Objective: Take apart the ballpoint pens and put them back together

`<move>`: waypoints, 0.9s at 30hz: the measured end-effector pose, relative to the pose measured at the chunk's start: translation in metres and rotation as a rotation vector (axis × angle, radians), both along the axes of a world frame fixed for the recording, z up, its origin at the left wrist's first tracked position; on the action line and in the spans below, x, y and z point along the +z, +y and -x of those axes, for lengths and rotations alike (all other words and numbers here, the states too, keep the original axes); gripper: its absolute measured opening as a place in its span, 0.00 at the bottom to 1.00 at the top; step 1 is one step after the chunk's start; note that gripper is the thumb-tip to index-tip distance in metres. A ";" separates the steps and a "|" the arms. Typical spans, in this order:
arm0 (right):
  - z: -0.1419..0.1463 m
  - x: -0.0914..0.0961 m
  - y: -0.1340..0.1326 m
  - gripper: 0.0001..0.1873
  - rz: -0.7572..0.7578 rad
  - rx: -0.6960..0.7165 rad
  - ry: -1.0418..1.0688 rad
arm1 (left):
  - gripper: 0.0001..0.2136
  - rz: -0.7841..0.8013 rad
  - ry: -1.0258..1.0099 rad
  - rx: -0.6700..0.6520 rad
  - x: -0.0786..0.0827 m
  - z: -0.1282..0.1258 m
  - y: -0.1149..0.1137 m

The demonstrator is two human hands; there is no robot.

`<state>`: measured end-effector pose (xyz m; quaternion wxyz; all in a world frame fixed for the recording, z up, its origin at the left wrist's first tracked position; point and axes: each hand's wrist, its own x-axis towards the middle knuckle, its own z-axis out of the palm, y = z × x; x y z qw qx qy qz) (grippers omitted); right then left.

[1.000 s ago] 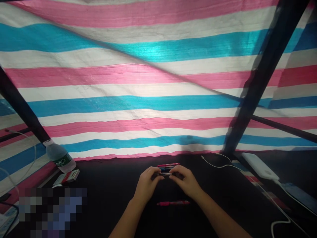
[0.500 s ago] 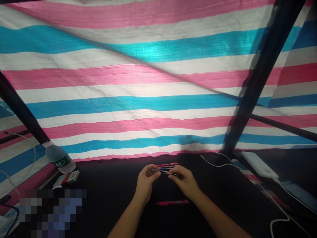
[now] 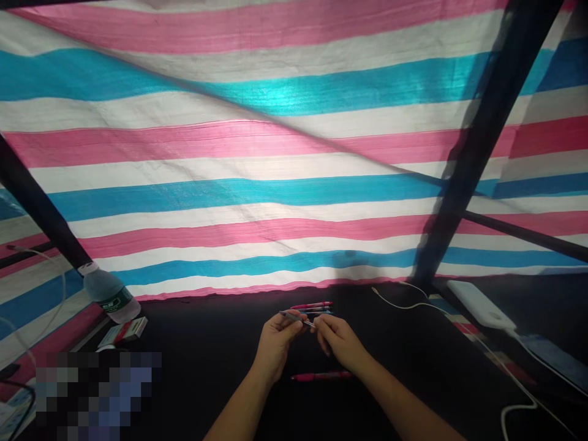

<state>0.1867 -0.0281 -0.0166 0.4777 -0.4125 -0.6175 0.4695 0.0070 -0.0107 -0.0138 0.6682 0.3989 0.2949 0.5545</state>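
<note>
Between my hands, above the black table, is a slim dark pen (image 3: pixel 294 317), tilted down toward the right. My left hand (image 3: pixel 275 340) is closed on its left and middle part, thumb on the near side. The fingers of my right hand (image 3: pixel 342 340) pinch its right end, where the tip is partly hidden. Just behind my hands lie several pens: a red one (image 3: pixel 312 304) at the back and a blue one (image 3: pixel 316 312) in front of it. Closer to me, a red pen (image 3: pixel 319 376) lies crosswise between my forearms.
At left stand a water bottle (image 3: pixel 108 294) and a small box (image 3: pixel 123 332). A white power bank (image 3: pixel 481 304) with white cables (image 3: pixel 500 373) lies at right. Striped sheeting (image 3: pixel 257 226) closes off the back, between a dark post (image 3: pixel 468 171) and a left one (image 3: pixel 41 202).
My hands have come closer together, the right one shifting left to the pen's end. The pen has tipped from nearly level to slanting down rightward. The pens on the table have stayed put.
</note>
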 end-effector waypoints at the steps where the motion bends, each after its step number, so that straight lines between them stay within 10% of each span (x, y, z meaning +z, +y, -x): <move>1: 0.001 -0.001 0.000 0.26 0.028 0.012 0.015 | 0.14 0.003 -0.002 -0.012 0.000 -0.001 0.000; 27: 0.001 0.007 -0.005 0.15 -0.148 -0.127 -0.041 | 0.15 0.019 0.002 0.050 0.000 -0.004 -0.001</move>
